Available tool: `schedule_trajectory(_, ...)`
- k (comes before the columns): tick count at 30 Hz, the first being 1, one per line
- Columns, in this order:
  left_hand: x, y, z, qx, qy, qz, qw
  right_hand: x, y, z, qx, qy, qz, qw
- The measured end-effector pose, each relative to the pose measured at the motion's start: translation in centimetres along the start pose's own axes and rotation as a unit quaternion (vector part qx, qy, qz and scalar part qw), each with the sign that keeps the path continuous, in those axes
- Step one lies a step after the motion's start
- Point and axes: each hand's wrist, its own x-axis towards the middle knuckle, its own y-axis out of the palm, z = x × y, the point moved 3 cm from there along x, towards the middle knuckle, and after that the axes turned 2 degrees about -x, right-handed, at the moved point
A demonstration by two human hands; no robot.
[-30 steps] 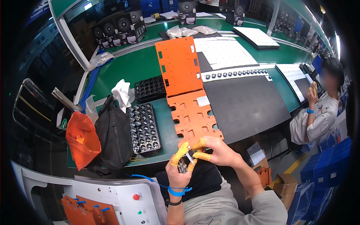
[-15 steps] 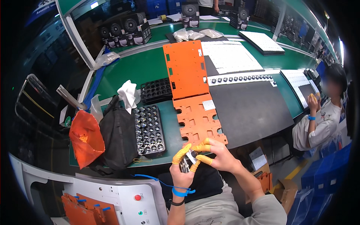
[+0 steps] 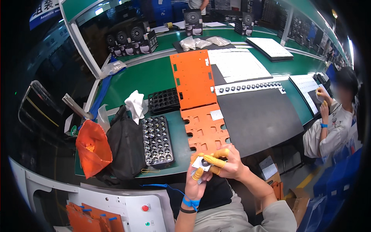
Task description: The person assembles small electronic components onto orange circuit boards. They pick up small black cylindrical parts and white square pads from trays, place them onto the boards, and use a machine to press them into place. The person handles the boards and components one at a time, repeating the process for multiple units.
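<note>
Close to my body, off the table's near edge, my left hand (image 3: 195,185) grips a small white plate (image 3: 197,162) with a dark round piece (image 3: 205,162) in it. My right hand (image 3: 231,167) pinches the same plate from the other side, its fingers across the dark round piece. Yellow finger cots cover the fingertips of both hands, and a blue strap circles my left wrist. Just beyond my hands lies the orange hinged fixture (image 3: 207,135), opened out, its cut-out half nearest me. The plate's underside is hidden by my fingers.
A black tray of shiny round parts (image 3: 157,141) stands left of the fixture, another black tray (image 3: 163,100) behind it. Farther left are a black bag (image 3: 125,149) and an orange bag (image 3: 92,150). A dark mat (image 3: 259,120) lies right. A co-worker (image 3: 328,120) sits at far right.
Both hands have turned the held part, so its white face and dark round centre now show. My right fingers have moved over it. The view has tilted slightly; the co-worker's hands have shifted.
</note>
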Motion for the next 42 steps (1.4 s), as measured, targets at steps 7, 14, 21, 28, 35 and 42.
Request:
schedule_trajectory(7,0.6,1.8,1.1,0.095,-0.022,-0.005,0.995,-0.2,-2.7,-3.6,-0.111,0.087,-0.050,0.989)
schedule_trajectory(14,0.6,-0.7,0.6,0.061,0.008,-0.028,0.998,-4.1,-0.6,-14.7,0.044,0.514,0.075,0.854)
schedule_trajectory(21,0.6,-0.9,-0.7,0.038,0.020,-0.033,0.999,-3.7,0.2,-15.9,0.062,0.578,0.171,0.796)
schedule_trajectory(28,0.8,-1.7,-0.8,0.053,0.024,-0.050,0.997,-3.5,0.2,-16.4,0.097,0.613,0.187,0.761)
schedule_trajectory(35,1.6,-2.8,-0.7,0.036,0.019,-0.052,0.998,-3.1,0.0,-16.1,0.131,0.637,0.171,0.740)
schedule_trajectory(42,1.7,-2.4,-1.2,0.019,0.017,-0.054,0.998,-2.5,1.0,-15.4,0.108,0.601,0.244,0.753)
